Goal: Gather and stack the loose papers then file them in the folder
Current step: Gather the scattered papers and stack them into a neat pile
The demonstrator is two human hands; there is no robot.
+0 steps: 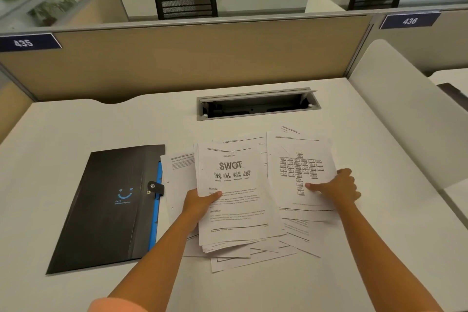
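Several loose printed papers lie fanned out on the white desk. My left hand (200, 201) grips a small bundle topped by the SWOT sheet (235, 185), thumb on top, fingers underneath. My right hand (334, 186) holds the right edge of the chart sheet (298, 172) with its thumb pressed on the page. More sheets (253, 253) stick out below both bundles. The black folder (109, 208) lies closed to the left of the papers, with a snap strap and a blue inner edge.
An open cable tray (255, 104) is set into the desk (76, 129) behind the papers. A beige partition (177, 58) runs along the back, with a white divider (405, 119) at the right.
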